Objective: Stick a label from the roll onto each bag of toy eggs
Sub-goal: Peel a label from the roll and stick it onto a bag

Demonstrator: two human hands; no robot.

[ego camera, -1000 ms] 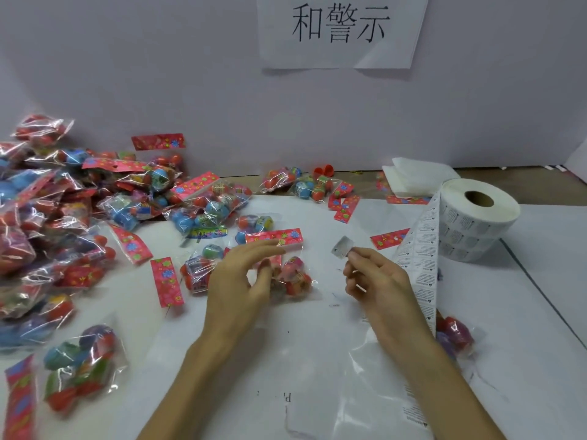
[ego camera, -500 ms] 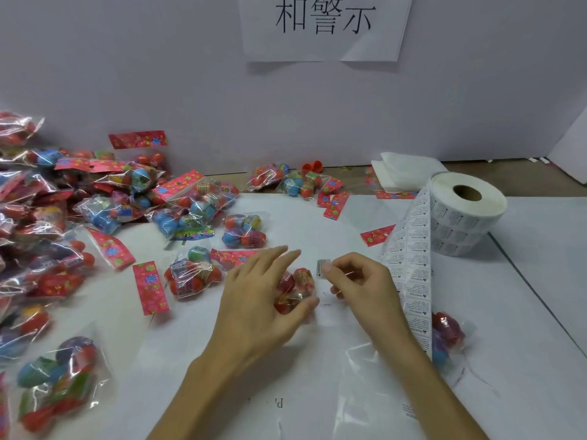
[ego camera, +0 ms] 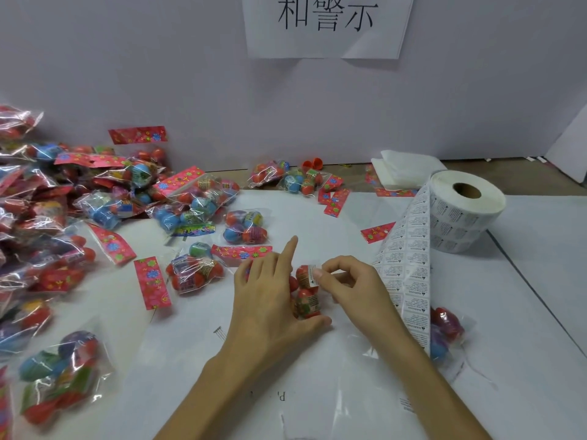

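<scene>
A clear bag of red toy eggs (ego camera: 306,295) lies on the white table in front of me. My left hand (ego camera: 270,300) holds it from the left, thumb under its near end and index finger lifted. My right hand (ego camera: 352,285) pinches a small white label (ego camera: 313,276) and lays it against the bag's top egg. The label roll (ego camera: 462,211) stands at the right, and its printed strip (ego camera: 405,274) trails down over my right forearm.
Many egg bags (ego camera: 63,223) are heaped at the left, with several more near the wall (ego camera: 286,177). One bag (ego camera: 446,328) lies behind the strip at the right. Loose red header cards (ego camera: 151,282) are scattered about. Folded white tissue (ego camera: 403,168) sits by the roll.
My right hand carried the peeled label leftward and down onto the bag. My left hand pulled the bag nearer and settled around it.
</scene>
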